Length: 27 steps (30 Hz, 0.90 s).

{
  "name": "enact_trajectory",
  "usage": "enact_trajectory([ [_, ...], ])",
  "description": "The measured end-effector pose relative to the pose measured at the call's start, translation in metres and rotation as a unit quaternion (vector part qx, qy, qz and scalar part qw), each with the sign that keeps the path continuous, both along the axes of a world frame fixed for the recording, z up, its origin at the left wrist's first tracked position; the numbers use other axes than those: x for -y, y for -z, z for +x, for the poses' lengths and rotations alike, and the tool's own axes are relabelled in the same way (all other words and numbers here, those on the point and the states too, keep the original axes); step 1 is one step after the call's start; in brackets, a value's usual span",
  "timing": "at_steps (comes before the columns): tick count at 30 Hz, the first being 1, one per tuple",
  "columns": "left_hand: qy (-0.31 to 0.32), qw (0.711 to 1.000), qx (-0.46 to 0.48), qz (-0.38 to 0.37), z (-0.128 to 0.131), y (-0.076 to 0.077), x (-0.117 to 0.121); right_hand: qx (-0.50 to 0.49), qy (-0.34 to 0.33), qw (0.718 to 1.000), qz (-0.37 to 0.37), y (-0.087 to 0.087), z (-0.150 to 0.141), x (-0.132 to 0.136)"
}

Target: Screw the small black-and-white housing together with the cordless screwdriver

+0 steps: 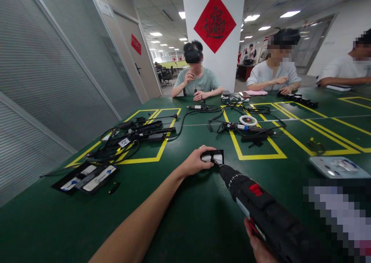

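My left hand [197,161] is closed on a small black rectangular piece [220,157] with whitish panels, gripping its left end just above the green table. In my right hand [256,241] is a black cordless drill [261,201] with a red switch on top. Its chuck points away from me and to the left, and the bit tip is at or very near the lower edge of the black piece. Whether the tip touches it, I cannot tell. Most of my right hand is hidden under the drill body.
Tangled black cables and tools [139,133] lie at left, near two flat black-and-white pieces [97,178]. A white tape ring [248,120] and more cables [261,110] are ahead. A phone [339,167] lies at right. Co-workers sit across the table [185,224].
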<state>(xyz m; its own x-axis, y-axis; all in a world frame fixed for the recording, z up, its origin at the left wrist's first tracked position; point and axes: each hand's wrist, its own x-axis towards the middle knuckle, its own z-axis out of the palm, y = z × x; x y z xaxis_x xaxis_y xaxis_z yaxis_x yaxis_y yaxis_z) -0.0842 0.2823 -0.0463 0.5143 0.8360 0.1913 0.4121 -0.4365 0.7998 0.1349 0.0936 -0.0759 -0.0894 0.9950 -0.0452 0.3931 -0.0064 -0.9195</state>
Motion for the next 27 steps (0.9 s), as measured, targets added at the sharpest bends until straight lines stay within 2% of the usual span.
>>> enact_trajectory([
  [3,-0.004,1.000,0.003,0.003,0.000,0.000,0.000,0.009,0.021,1.000,-0.010,0.031,-0.011,-0.013],
  [6,-0.008,1.000,0.002,-0.008,0.001,0.001,0.000,0.010,0.031,0.999,-0.011,0.047,-0.013,-0.017],
  [12,-0.007,1.000,0.010,-0.011,0.003,0.003,-0.003,0.005,0.045,0.999,0.001,0.050,-0.002,-0.015],
  [21,0.001,1.000,0.004,-0.020,0.005,0.001,-0.008,0.007,0.060,0.998,0.016,0.066,-0.003,-0.029],
  [27,0.009,1.000,0.007,-0.010,0.010,0.003,-0.015,0.019,0.074,0.996,0.047,0.064,0.006,-0.032],
])
